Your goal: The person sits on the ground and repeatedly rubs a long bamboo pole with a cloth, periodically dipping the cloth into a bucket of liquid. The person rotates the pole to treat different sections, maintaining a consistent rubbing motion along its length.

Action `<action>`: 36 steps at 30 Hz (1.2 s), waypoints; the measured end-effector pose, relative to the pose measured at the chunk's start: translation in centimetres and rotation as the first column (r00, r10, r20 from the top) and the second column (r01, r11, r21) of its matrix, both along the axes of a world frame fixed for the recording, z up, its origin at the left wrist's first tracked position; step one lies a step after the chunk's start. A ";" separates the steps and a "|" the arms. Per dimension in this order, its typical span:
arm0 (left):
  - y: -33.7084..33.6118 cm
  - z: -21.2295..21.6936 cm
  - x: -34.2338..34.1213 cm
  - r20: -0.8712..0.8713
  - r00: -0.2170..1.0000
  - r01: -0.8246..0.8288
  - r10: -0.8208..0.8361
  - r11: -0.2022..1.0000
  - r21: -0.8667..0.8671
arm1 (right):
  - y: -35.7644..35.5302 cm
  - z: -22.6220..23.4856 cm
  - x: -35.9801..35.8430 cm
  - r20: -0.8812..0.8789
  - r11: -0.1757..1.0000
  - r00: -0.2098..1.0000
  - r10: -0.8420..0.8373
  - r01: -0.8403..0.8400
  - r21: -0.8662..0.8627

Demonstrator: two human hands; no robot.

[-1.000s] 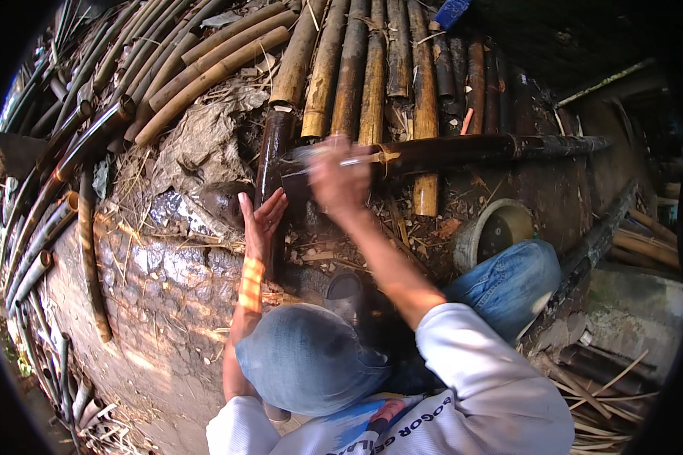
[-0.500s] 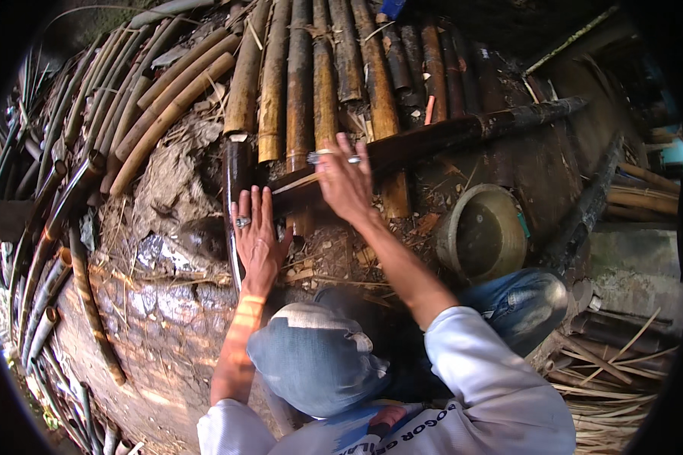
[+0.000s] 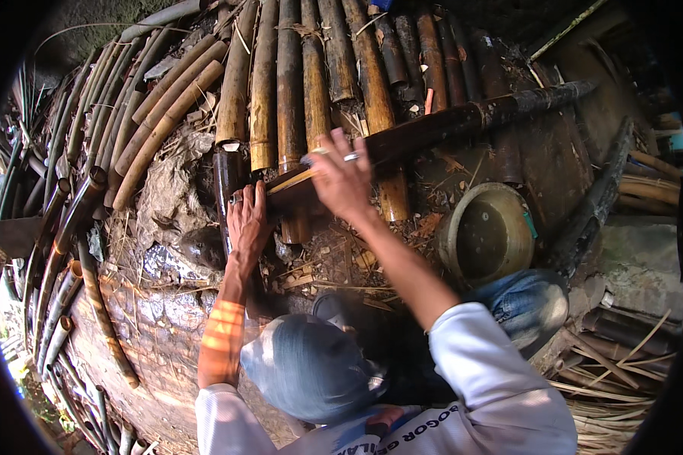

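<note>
The left hand lies fingers-up against the near end of a dark bamboo pole, palm pressed to it rather than wrapped around, forearm running down toward 6 o'clock. The right hand rests on top of the same pole just toward 3 o'clock, fingers spread flat, ringed, with a thin blade-like strip under them; whether the fingers close on it I cannot tell. The pole runs out toward 2 o'clock across a row of yellow-brown bamboo stems. At 4 o'clock from the right hand sits a round greenish bowl, its dark inside showing only specks of debris.
</note>
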State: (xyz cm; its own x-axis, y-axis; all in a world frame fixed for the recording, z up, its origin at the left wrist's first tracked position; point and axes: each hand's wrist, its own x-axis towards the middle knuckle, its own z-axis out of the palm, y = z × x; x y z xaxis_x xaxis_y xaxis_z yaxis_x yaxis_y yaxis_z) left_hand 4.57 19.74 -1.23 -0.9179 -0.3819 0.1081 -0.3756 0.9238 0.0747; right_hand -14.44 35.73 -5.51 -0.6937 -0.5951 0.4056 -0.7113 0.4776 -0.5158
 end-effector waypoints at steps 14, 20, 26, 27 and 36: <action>-4.0 3.8 -3.1 0.302 0.941 0.007 -0.149 0.906 0.424 | -2.0 1.1 1.1 0.038 0.987 0.990 0.138 -0.134 -0.088; -4.5 3.7 -3.2 0.314 0.940 -0.020 -0.131 0.900 0.435 | 12.8 6.1 -19.3 -0.058 0.792 0.862 -0.504 0.488 0.366; -1.0 3.6 -0.8 0.194 0.981 -0.041 0.006 0.984 0.176 | 5.7 8.2 -10.8 0.072 0.804 0.929 -0.364 0.274 0.528; -0.3 3.6 -0.2 0.148 0.989 -0.043 0.021 0.988 0.150 | 3.0 7.5 -6.5 0.123 0.842 0.926 -0.358 0.263 0.471; 5.9 2.8 2.9 -0.174 0.982 -0.101 0.066 0.975 -0.198 | 11.9 10.1 -14.4 0.024 0.775 0.948 -0.317 0.244 0.583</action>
State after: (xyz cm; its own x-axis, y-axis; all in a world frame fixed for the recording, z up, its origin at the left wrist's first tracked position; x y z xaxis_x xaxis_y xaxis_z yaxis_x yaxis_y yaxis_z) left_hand 7.46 25.64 1.52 -0.8462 -0.4103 0.3398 -0.4505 0.8916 -0.0452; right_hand -28.85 47.67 4.55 -0.8855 -0.4634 -0.0346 -0.4531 0.8775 -0.1574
